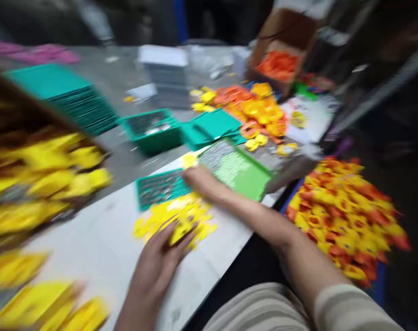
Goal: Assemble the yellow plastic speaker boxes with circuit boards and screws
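My left hand (160,257) is curled around a yellow plastic piece (181,231), thumb and fingers on either side of it. Beneath it a heap of flat yellow pieces (157,219) spreads over the white work surface. My right hand (201,181) is closed at the right end of a shallow teal tray (138,195) holding small dark metallic parts; whatever is between its fingertips is hidden by blur. Just past its knuckles shows another yellow piece (189,160). Right of that hand lies a light-green tray (253,177) with rows of thin silvery parts.
A teal bin (163,138) and stacked teal trays (91,110) stand behind. Orange and yellow pieces (260,110) are piled at the back, near a cardboard box (307,34). A heap of yellow-orange pieces (346,216) fills a blue container at right. Yellow parts (46,170) lie at left.
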The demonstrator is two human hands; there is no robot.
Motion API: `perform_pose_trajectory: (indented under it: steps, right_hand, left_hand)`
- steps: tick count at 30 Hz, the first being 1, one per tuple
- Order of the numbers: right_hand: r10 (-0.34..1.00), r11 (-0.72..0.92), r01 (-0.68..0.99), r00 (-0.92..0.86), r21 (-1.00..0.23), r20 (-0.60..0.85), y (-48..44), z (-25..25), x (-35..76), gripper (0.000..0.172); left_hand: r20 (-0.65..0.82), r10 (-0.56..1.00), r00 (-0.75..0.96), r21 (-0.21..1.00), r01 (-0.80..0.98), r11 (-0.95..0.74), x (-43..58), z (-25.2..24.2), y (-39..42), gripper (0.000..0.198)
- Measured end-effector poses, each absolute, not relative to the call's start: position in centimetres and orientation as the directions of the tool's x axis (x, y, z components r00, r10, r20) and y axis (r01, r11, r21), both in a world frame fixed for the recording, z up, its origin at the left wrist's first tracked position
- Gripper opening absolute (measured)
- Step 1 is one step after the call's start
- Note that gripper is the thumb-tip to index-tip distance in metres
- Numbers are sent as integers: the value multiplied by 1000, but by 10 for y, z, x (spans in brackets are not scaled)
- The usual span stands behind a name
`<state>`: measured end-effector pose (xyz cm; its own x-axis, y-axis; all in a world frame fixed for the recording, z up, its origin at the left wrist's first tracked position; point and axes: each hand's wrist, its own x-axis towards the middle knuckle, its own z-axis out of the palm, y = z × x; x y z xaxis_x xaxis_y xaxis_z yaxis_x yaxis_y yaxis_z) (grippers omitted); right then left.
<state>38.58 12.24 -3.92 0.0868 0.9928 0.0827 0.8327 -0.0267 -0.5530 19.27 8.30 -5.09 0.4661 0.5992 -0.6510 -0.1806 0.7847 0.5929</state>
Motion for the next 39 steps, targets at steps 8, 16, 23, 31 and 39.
perform_pose_trajectory:
  steps: [8,16,23,31,39]
  right_hand:
    - [958,-4,371,266,-929,102,58,-53,383,11]
    - [943,173,644,109,-746,313,40,-55,352,8]
    - [957,179,773,8,-609,290,39,-53,347,13]
    - [936,284,830,-131,-480,327,42,-50,350,14]
    - [956,240,789,-90,-565,280,44,-48,349,13]
  left_hand:
    - [-577,673,462,634,-267,726,200,-54,87,27]
    - [-551,690,470,660,-261,705,201,-59,85,28]
    - [-541,711,450,694,-238,679,199,-59,84,32]
    - [-486,793,367,809,-154,567,198,-55,80,39]
    - [-498,771,396,771,-205,603,198,-55,81,35]
